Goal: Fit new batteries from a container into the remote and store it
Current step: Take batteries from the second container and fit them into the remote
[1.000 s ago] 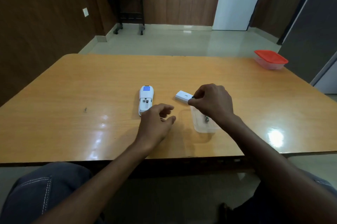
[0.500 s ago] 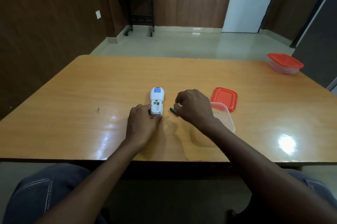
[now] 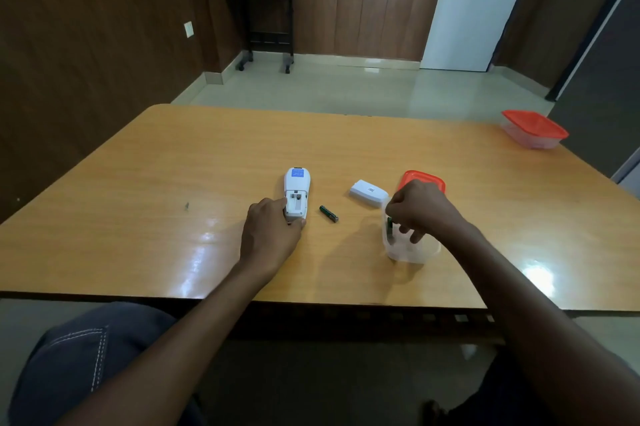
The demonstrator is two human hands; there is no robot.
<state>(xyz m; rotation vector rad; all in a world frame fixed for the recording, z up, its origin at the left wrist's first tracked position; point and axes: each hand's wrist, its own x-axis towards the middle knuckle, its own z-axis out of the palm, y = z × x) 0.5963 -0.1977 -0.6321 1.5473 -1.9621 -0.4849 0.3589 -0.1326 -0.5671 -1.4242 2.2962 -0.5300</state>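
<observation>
A white remote [image 3: 296, 193] lies face down near the middle of a wooden table [image 3: 138, 183], its battery bay open and bare, a blue label at its far end. The left hand [image 3: 272, 235] grips the remote's near end between curled fingers and thumb. A dark green battery [image 3: 328, 213] lies on the table just right of the remote, and the white battery cover [image 3: 369, 193] rests farther right. The right hand [image 3: 420, 209] reaches into a clear container [image 3: 408, 245], fingers pinching a second green battery [image 3: 390, 225]. A red lid [image 3: 424, 179] lies just behind it.
</observation>
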